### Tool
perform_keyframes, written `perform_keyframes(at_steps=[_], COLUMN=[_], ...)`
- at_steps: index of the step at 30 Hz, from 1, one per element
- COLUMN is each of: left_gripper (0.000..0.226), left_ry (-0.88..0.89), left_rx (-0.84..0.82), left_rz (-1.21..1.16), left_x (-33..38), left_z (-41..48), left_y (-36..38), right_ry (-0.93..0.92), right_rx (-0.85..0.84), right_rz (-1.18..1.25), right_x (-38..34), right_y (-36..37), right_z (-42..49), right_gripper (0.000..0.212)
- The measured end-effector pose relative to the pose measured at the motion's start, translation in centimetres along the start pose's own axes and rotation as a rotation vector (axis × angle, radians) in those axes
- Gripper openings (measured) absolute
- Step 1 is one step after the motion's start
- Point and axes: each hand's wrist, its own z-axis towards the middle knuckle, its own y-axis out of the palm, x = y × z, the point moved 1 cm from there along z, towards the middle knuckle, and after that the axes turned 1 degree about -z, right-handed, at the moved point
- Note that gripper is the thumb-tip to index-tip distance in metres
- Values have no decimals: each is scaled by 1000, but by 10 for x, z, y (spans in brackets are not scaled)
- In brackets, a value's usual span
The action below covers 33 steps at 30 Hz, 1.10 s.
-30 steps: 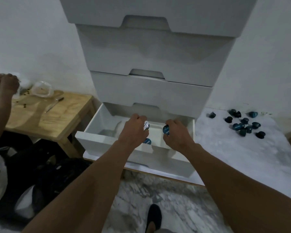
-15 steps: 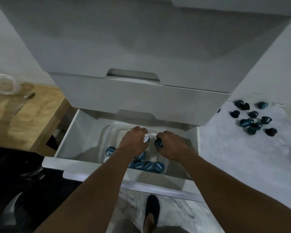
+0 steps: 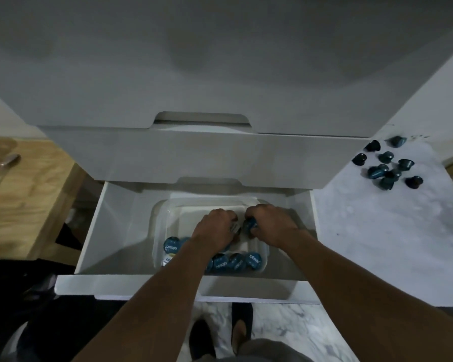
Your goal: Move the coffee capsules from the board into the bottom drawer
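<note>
The white bottom drawer (image 3: pixel 94 231) stands pulled open and holds a clear plastic tub (image 3: pixel 158 220). Several blue coffee capsules (image 3: pixel 236 262) lie along the tub's near side. Both my hands reach down into the tub. My left hand (image 3: pixel 216 229) grips a capsule with a pale foil lid (image 3: pixel 235 227). My right hand (image 3: pixel 271 223) holds a dark blue capsule (image 3: pixel 249 225) in its curled fingers. Several more dark capsules (image 3: pixel 386 165) lie loose on the white marble board (image 3: pixel 377 231) to the right of the drawer unit.
Shut drawers (image 3: pixel 199 152) overhang the open one close above my hands. A low wooden table (image 3: pixel 29 189) with a knife (image 3: pixel 0 171) stands at the left. My feet (image 3: pixel 220 333) are on the marble floor below the drawer front.
My head has moved closer and now looks down into the drawer. Both hands have gone lower into the tub, each still holding its capsule.
</note>
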Motion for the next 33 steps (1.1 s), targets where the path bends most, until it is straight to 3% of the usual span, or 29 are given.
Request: perform_keyframes(at_steps=[6,33], left_gripper=[26,29], left_ry=[58,40], left_rx=[-57,-164], left_rz=[-26,28], left_x=[0,0], left_z=[2,1], left_y=[-2,4], right_ry=[18,15], right_rx=[3,-120], right_rz=[9,78], right_x=[0,0], right_y=[1,3], right_z=[1,-5], right_gripper=[35,21])
